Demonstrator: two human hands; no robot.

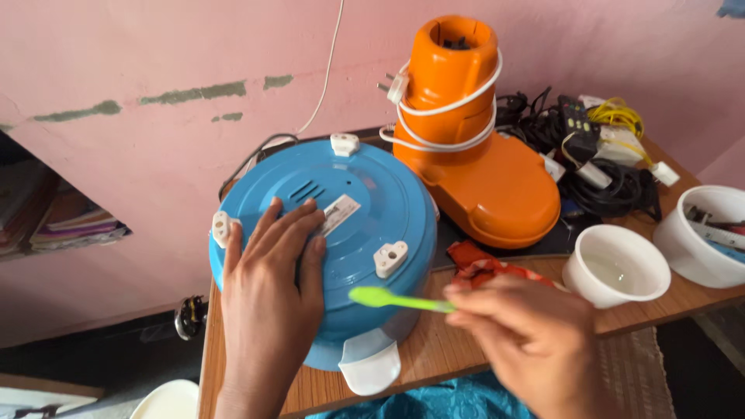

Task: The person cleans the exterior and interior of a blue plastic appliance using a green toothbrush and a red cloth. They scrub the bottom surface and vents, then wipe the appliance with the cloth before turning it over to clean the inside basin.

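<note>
Head view: the left hand lies flat, fingers spread, on the upturned blue appliance on the bench. The right hand pinches a green brush beside it.

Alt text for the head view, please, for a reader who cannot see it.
A left hand presses flat on an upturned blue appliance on a wooden table, while the right hand holds a green toothbrush beside it. An orange appliance base stands behind.
</note>
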